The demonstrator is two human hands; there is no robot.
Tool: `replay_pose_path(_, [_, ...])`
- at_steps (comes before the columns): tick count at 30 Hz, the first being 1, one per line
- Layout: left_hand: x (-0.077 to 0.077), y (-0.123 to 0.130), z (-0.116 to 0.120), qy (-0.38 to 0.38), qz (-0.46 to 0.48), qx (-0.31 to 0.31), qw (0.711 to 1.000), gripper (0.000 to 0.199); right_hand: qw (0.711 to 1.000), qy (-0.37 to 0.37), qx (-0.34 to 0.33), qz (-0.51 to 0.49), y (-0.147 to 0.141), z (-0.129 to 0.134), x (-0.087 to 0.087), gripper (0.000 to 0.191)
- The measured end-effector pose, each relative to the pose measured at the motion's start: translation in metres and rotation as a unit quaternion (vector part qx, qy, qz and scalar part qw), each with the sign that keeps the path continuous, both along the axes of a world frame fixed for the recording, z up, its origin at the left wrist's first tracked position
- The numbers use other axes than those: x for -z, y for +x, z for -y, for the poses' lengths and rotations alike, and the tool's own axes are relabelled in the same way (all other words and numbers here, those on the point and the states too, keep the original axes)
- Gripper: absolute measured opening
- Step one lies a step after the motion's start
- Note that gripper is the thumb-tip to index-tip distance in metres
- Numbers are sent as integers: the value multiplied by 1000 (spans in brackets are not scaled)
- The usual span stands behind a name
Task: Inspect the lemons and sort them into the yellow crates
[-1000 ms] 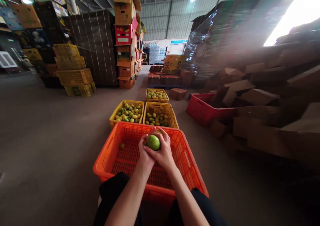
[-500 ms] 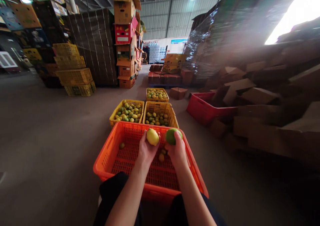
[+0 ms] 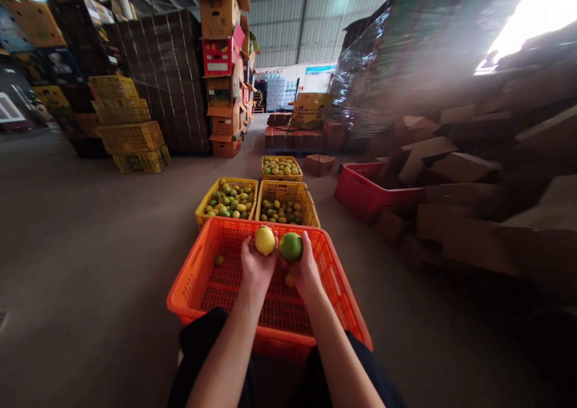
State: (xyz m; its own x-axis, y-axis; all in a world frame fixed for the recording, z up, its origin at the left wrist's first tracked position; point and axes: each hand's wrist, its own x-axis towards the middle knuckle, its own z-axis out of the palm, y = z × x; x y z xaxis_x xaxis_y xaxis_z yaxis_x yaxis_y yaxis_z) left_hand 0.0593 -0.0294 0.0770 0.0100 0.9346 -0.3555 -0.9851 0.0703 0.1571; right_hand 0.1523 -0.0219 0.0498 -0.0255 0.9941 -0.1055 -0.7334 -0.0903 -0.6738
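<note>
A yellow lemon (image 3: 265,240) rests in the fingers of my left hand (image 3: 256,268), which are curled around it. Close beside it, my right hand (image 3: 308,268) grips a green lemon (image 3: 291,247), thumb along its right side. Both hands are above the far half of an orange plastic crate (image 3: 225,322). Inside that crate lie a few small fruits: one fruit (image 3: 219,259) at the left and another fruit (image 3: 289,280), partly hidden behind my right hand.
Beyond the orange crate stand a left yellow crate (image 3: 201,214), a right yellow crate (image 3: 312,207) and a far yellow crate (image 3: 282,179), all holding lemons. A red crate (image 3: 360,200) and heaped cardboard (image 3: 473,240) lie to the right. Yellow crates (image 3: 130,137) are stacked at left.
Both hands have shifted left with their lemons. The right hand has come closer to the left, and the green lemon has turned to show more of itself. The view has shifted slightly.
</note>
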Motion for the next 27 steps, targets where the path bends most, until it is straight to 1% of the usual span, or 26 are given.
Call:
replay_pose_path(3, [1,-3,-1,-12,-12,18,1000,31,998,-51,-28,-37,2,-1,-4,33])
replay_pose_path(7, [5,-3,-6,-26,-13,19,999,30,992,-61,-80,-80,5,-2,-4,24])
replay_pose_path(9, [6,-2,-8,-25,-13,19,999,31,990,-76,-82,-86,7,-3,-2,22])
replay_pose_path(11, [7,-1,-8,-25,-14,26,999,31,990,-89,-65,-84,7,-5,0,23])
replay_pose_path(13, [6,-1,-6,-11,-11,35,999,29,992,-83,-37,-84,7,-6,1,25])
replay_pose_path(15, [4,-2,-3,19,-4,34,999,29,993,-63,-16,-94,7,-5,0,27])
replay_pose_path(18, [2,-5,2,72,8,38,997,31,990,-49,-13,-130,9,-3,-4,29])
replay_pose_path(20, [2,-6,5,90,13,44,995,32,988,-45,-20,-150,10,0,-7,31])
replay_pose_path(27, [4,-6,7,77,27,56,995,31,988,-4,-31,-154,9,6,-12,35])
